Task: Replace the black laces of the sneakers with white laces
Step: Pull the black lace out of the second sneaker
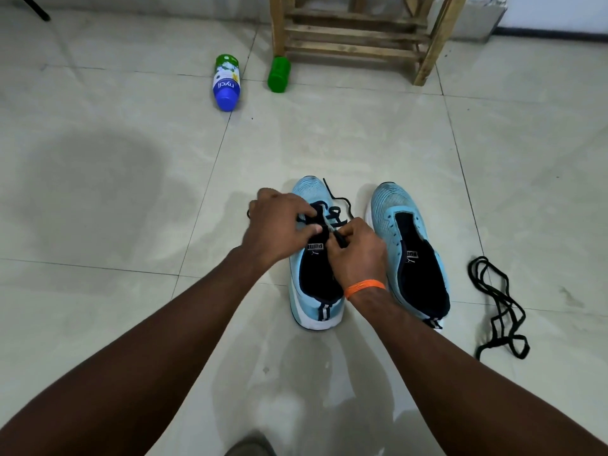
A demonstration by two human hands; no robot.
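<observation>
Two light-blue sneakers stand side by side on the tiled floor. The left sneaker (309, 291) has a black lace (339, 205) threaded through its front eyelets, with a loose end trailing over the toe. My left hand (279, 228) pinches the lace over the eyelets. My right hand (357, 255), with an orange wristband, pinches the lace's end near the tongue. The right sneaker (411, 251) has no lace in it. A loose black lace (500, 307) lies in loops on the floor to its right. No white lace is visible.
A blue and green bottle (226, 82) lies on the floor at the back, with a green cup (279, 74) on its side near it. A wooden rack (358, 34) stands at the back right against the wall.
</observation>
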